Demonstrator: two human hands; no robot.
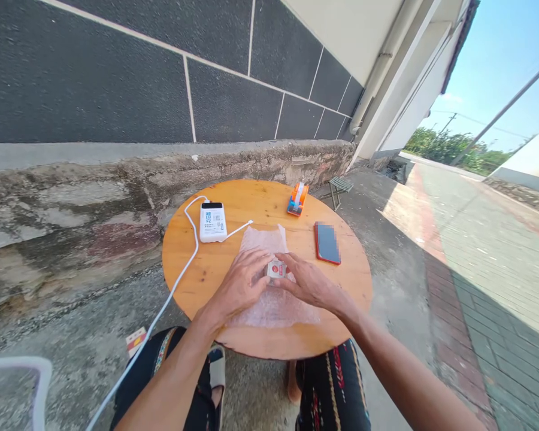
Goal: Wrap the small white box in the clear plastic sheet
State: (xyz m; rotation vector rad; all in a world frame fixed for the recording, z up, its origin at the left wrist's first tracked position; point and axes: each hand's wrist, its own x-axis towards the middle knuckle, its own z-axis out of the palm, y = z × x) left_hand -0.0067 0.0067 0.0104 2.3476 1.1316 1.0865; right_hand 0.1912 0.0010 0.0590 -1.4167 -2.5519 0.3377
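A small, pale, squarish box with a red printed mark (276,269) lies at the middle of a sheet of clear bubble wrap (276,312). From the left, my left hand (244,280) holds the box's side, thumb near its front corner and fingers stretched over the wrap. My right hand (309,281) grips the opposite side between thumb and fingertips. Parts of the box's edges are hidden by my fingers. The wrap spreads flat on a round wooden table (184,269), reaching beyond both hands toward the far side and toward me.
An orange tape dispenser (297,199) stands at the back of the table. To the right lies a phone in a red case (327,243). A white power bank (212,222) with a white cable (183,272) is on the left. Behind are a wall (233,96) and a folding stool (336,190).
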